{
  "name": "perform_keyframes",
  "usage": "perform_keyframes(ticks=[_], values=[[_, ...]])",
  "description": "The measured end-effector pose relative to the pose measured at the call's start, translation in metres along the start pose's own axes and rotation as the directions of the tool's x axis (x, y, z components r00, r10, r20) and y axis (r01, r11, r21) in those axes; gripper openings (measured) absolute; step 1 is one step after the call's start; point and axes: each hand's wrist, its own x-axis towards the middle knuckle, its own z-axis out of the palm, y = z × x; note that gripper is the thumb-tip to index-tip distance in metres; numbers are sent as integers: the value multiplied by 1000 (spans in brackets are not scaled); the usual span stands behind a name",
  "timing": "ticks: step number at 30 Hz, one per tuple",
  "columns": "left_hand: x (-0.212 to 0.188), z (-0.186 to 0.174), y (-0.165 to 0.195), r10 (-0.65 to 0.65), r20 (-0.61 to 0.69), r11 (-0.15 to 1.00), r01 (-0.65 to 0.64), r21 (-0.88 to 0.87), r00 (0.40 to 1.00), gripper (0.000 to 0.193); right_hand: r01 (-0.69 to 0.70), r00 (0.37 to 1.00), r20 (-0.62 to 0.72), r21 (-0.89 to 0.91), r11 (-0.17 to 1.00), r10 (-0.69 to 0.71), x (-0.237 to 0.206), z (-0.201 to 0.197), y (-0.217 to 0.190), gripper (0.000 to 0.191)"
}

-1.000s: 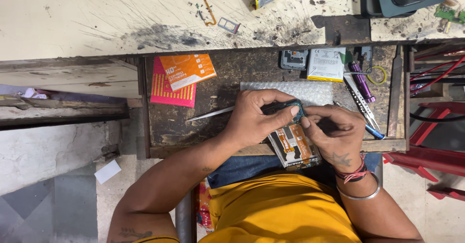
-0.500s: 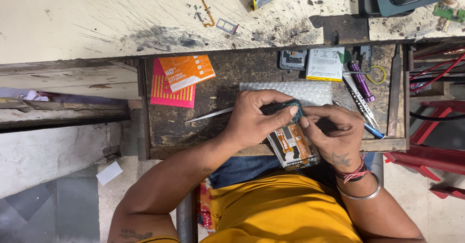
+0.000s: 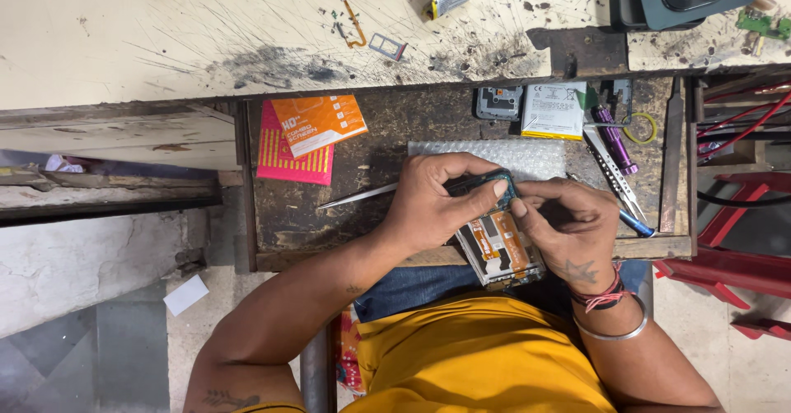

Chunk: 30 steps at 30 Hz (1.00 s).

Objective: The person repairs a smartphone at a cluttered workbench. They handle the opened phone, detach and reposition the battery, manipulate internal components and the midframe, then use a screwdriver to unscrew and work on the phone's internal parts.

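Head view: opened phone point(image 3: 498, 248) propped over drawer point(image 3: 371, 174) edge above lap, steadied by left hand point(image 3: 428, 203), fingers curled round its top; right hand point(image 3: 568, 228) pinched narrow on its side, bracing it. Tweezers point(image 3: 358, 196) beside left wrist; battery point(image 3: 554, 110) beyond.

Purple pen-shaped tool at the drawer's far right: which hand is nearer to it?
Right. The right hand works on the opened phone just below and left of the purple tool. The left hand grips the phone's other side, farther from it.
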Motion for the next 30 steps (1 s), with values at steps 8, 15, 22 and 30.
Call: perform_keyframes(ticks=[8,15,22,30], values=[[-1,2,3,-31,2,999,31,-14,1000,21,-54,999,-2,116,992,54,-1,0,3,20],[0,2,2,5,-16,1000,-4,21,1000,20,-51,999,2,47,998,50,0,0,2,21],[0,2,3,1,-21,999,0,54,1000,19,-70,998,10,46,996,70,1,0,0,21],[-2,2,0,0,-30,999,1,48,1000,18,-73,997,12,157,985,72,-2,1,6,21]])
